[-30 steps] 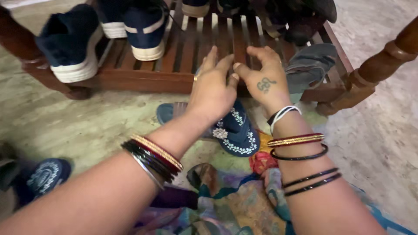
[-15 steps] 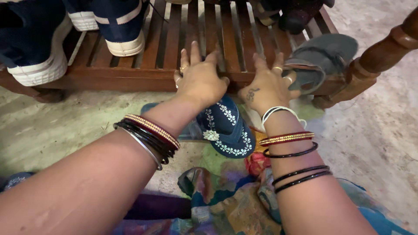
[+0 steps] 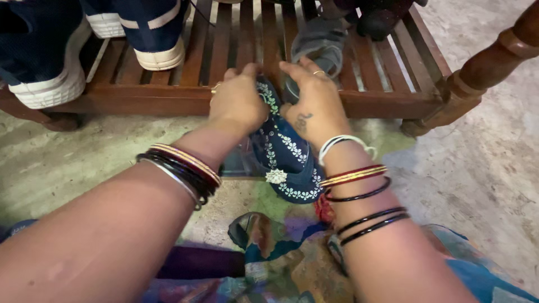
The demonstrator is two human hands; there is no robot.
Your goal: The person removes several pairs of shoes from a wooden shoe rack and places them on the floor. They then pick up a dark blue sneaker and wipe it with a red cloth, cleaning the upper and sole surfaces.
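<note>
Patterned cloth (image 3: 292, 264) in many colours nearest the camera, spread across the lap at the bottom edge. Stacked bangles (image 3: 179, 171) on the left forearm, black and red-gold; thinner black and red-gold ones on the right, plus a white thread at the wrist. Navy slipper (image 3: 289, 160) with white flower trim and a small white brooch, heel on the pale stone floor (image 3: 477, 168), toe end lifted and tilted up toward the rack edge (earlier flat on the floor, untouched beneath both hands). Left hand (image 3: 238, 104) curled round the slipper's left side, fingers bent and closed on it, ring visible. Right hand (image 3: 314, 101) with fingers folded over the toe end of the same slipper, small mark on its back; half a second ago reaching to the grey sandal at the rack's right end, now off it. Grey sandal (image 3: 320, 47) now lying on the slats just beyond the right hand's fingertips, near the middle of the rack. Judged from this: sandal set down, slipper now the item in hand. Slatted wooden shoe rack (image 3: 382, 104) behind, dark red-brown. Navy canvas shoes (image 3: 151, 33) with white soles at far left; dark footwear at far right, partly cut off by the frame.
</note>
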